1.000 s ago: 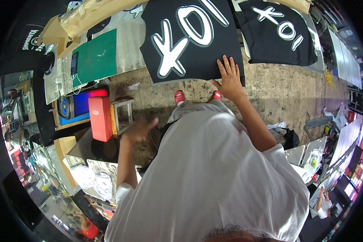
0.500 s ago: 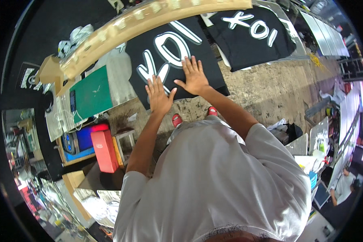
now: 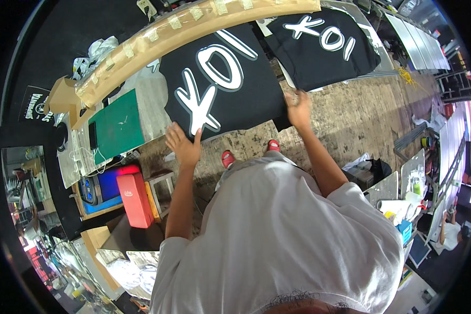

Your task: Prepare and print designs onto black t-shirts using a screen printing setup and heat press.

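A black fabric piece (image 3: pixel 246 104) with large white, grey-outlined lettering lies on the worktable. My left hand (image 3: pixel 182 142) is at its lower left edge, fingers apart and slightly bent. Beside its right edge, my right hand (image 3: pixel 298 110) has bent fingers blurred by movement; whether they grip the fabric I cannot tell. A second black piece (image 3: pixel 319 70) with similar smaller lettering lies to the right, just beyond that hand.
A long taped cardboard strip (image 3: pixel 141 47) spans the back. At left are a green mat (image 3: pixel 118 123), dark phone (image 3: pixel 92 135) and red box (image 3: pixel 134 201). Metal panels (image 3: pixel 418 44) stand at right. Another person (image 3: pixel 447 235) is at the lower right.
Both hands met the fabric half a second ago, flat on the lettering; since then they have moved apart, left hand down-left, right hand rightward to the edge. The cardboard strip shows more fully than at first.
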The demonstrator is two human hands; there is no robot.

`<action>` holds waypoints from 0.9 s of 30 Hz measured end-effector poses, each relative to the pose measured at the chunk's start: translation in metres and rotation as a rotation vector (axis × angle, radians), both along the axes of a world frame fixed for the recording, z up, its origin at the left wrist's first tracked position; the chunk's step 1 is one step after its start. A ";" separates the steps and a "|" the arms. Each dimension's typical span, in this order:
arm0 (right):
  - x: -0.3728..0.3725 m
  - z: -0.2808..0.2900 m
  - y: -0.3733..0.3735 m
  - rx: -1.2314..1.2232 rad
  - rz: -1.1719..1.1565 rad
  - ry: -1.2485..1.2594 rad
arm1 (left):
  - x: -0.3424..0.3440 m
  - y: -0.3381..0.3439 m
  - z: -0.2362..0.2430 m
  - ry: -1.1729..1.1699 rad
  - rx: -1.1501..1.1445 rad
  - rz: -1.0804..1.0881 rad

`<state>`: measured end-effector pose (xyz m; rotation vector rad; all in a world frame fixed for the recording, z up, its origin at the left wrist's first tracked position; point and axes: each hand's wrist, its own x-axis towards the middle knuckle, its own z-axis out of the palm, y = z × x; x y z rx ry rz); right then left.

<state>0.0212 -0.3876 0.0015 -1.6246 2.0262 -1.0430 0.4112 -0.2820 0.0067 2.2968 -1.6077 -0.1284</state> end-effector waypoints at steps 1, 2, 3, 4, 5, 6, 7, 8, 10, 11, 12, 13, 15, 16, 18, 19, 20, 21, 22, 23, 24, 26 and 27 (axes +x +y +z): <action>-0.021 -0.009 0.010 0.152 -0.101 -0.036 | 0.006 0.008 -0.004 0.002 0.031 0.011; -0.040 -0.017 0.019 0.357 -0.086 -0.136 | 0.011 0.016 -0.006 0.261 -0.041 0.103; -0.054 -0.024 0.028 0.573 -0.093 -0.230 | 0.014 0.023 -0.008 0.531 -0.075 0.215; -0.059 -0.032 0.038 0.565 -0.071 -0.231 | 0.016 0.031 -0.007 0.520 -0.111 0.191; -0.061 -0.037 0.048 0.837 0.055 -0.529 | 0.019 0.042 -0.004 1.027 -0.032 0.388; -0.061 -0.040 0.058 1.121 0.142 -0.801 | 0.019 0.051 0.000 1.530 0.057 0.596; -0.056 -0.042 0.064 1.209 0.286 -0.986 | 0.015 0.058 0.003 1.525 0.059 0.617; -0.049 -0.043 0.069 1.153 0.322 -1.245 | 0.010 0.062 0.006 1.815 0.100 0.605; -0.033 -0.043 0.068 1.120 0.338 -1.492 | -0.007 0.062 0.012 2.070 0.237 0.465; -0.026 -0.042 0.062 0.905 0.212 -1.639 | -0.020 0.059 0.013 2.044 0.324 0.316; -0.020 -0.042 0.054 0.665 0.162 -1.808 | -0.034 0.054 0.013 2.003 0.393 0.261; -0.018 -0.042 0.044 0.593 0.112 -1.797 | -0.046 0.047 0.014 1.963 0.439 0.165; -0.023 -0.038 0.026 0.439 0.002 -1.629 | -0.071 0.028 0.014 1.931 0.456 0.167; -0.028 -0.036 0.019 0.437 -0.015 -1.618 | -0.081 0.019 0.014 1.895 0.478 0.156; -0.041 -0.027 0.010 0.501 -0.130 -1.521 | -0.092 0.002 0.012 1.942 0.498 0.148; -0.044 -0.022 0.009 0.503 -0.056 -1.538 | -0.096 -0.003 0.011 1.968 0.514 0.153; -0.048 -0.014 0.011 0.532 -0.048 -1.495 | -0.099 -0.006 0.010 1.988 0.516 0.148; -0.050 -0.006 0.013 0.554 -0.018 -1.465 | -0.102 -0.009 0.009 2.023 0.549 0.148; -0.052 0.004 0.017 0.568 0.043 -1.423 | -0.105 -0.011 0.007 2.057 0.578 0.151; -0.051 0.013 0.021 0.576 0.044 -1.422 | -0.108 -0.013 0.005 2.057 0.581 0.151; -0.051 0.024 0.025 0.585 0.072 -1.385 | -0.111 -0.014 0.003 2.089 0.575 0.169; -0.049 0.044 0.028 0.588 0.093 -1.351 | -0.118 -0.016 0.000 2.116 0.578 0.183; -0.048 0.053 0.029 0.598 0.142 -1.373 | -0.122 -0.015 -0.001 2.073 0.552 0.243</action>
